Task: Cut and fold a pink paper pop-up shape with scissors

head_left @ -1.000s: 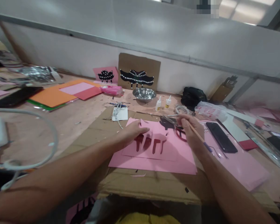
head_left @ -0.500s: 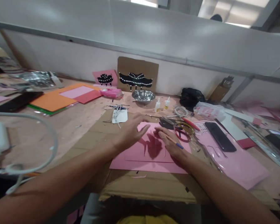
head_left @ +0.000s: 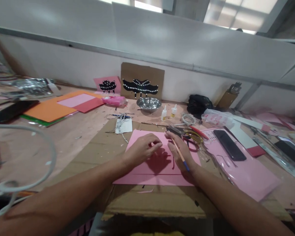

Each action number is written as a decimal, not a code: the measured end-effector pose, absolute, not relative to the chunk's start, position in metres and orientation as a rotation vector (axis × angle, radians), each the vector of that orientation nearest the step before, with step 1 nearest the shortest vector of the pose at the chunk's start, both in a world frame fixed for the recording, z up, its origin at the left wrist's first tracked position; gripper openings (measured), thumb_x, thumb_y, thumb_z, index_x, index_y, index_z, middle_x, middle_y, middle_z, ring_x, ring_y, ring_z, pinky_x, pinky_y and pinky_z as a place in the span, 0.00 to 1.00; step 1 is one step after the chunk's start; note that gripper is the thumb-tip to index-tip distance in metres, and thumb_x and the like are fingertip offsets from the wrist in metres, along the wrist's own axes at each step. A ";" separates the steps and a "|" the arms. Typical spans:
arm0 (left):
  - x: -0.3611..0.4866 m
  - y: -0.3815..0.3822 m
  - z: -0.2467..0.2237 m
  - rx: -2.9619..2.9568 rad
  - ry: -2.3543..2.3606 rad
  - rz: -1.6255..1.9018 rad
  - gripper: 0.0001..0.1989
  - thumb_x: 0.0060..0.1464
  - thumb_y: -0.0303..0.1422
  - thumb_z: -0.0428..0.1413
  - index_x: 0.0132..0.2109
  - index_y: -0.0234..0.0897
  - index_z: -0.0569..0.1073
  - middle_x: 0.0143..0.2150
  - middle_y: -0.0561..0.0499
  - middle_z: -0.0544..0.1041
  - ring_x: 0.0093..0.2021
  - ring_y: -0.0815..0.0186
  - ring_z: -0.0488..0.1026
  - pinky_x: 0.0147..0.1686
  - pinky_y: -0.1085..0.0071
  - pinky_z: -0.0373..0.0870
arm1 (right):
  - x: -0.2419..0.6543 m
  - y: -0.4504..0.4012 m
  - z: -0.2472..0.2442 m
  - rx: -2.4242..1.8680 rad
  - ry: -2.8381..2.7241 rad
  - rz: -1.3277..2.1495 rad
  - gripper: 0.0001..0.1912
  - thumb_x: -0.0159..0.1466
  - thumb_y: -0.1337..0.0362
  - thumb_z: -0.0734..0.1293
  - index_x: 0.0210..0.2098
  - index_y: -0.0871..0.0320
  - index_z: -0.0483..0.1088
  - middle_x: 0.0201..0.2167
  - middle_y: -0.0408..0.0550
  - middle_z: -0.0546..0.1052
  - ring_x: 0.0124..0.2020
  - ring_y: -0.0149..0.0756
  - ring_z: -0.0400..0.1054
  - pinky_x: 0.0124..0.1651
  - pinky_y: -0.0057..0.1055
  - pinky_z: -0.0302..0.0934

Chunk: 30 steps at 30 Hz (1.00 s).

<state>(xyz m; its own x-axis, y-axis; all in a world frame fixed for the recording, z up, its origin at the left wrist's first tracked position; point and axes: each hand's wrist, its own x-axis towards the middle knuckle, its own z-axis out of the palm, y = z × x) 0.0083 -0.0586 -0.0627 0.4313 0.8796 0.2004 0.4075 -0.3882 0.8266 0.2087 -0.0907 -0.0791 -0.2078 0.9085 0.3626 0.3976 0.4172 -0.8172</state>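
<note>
Pink paper sheets (head_left: 135, 179) lie stacked on a brown cardboard board (head_left: 152, 201) in front of me. My left hand (head_left: 144, 149) is over their left half, fingers bent, thumb apart, with nothing visible in it. On the right side of the sheets rests my right hand (head_left: 180, 152), its edge toward the paper. It holds a slim orange pencil (head_left: 177, 148) with a blue end, slanting back toward the wrist. Dark shadows of the hands fall on the pink paper. Scissors (head_left: 193, 142) with red and yellow handles lie just beyond my right hand, partly hidden by it.
Behind stand a metal bowl (head_left: 148, 104), two glue bottles (head_left: 164, 114) and a bead-studded black cutout (head_left: 140, 87) on cardboard. A phone (head_left: 229, 145) lies on a pink folder (head_left: 255, 177) at right. Orange sheets (head_left: 45, 108) and a white cable (head_left: 54, 154) are at left.
My left hand has come down and nearer over the pink paper, its fingers more curled. My right hand has turned slightly, the pencil now steeper. The view has shifted a little.
</note>
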 end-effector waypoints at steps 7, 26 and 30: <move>0.017 -0.068 -0.067 1.154 0.654 0.779 0.21 0.55 0.49 0.60 0.41 0.34 0.76 0.35 0.47 0.77 0.33 0.65 0.72 0.37 0.69 0.67 | 0.202 -0.087 -0.086 -0.842 -2.173 0.218 0.28 0.72 0.61 0.58 0.70 0.54 0.53 0.63 0.58 0.66 0.67 0.44 0.58 0.69 0.48 0.55; 0.018 -0.060 -0.076 0.991 0.881 0.741 0.12 0.52 0.36 0.63 0.34 0.33 0.71 0.33 0.42 0.80 0.25 0.70 0.68 0.27 0.71 0.61 | 0.322 -0.076 -0.045 -1.419 -2.040 -0.239 0.23 0.67 0.55 0.62 0.59 0.58 0.68 0.58 0.59 0.73 0.61 0.51 0.65 0.66 0.52 0.57; 0.017 -0.060 -0.075 0.994 0.881 0.721 0.09 0.52 0.33 0.62 0.34 0.33 0.71 0.31 0.43 0.79 0.23 0.72 0.67 0.29 0.69 0.66 | 0.406 -0.066 -0.043 -2.013 -1.735 -0.406 0.34 0.64 0.47 0.61 0.59 0.67 0.67 0.54 0.70 0.72 0.59 0.61 0.64 0.61 0.56 0.58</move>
<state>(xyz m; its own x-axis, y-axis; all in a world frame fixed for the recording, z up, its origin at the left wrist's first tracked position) 0.0174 -0.0599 -0.0755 0.4663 0.8368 -0.2869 -0.1158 0.3792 0.9180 0.4057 -0.0656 -0.0429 0.1659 0.8514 0.4975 0.9838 -0.1081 -0.1431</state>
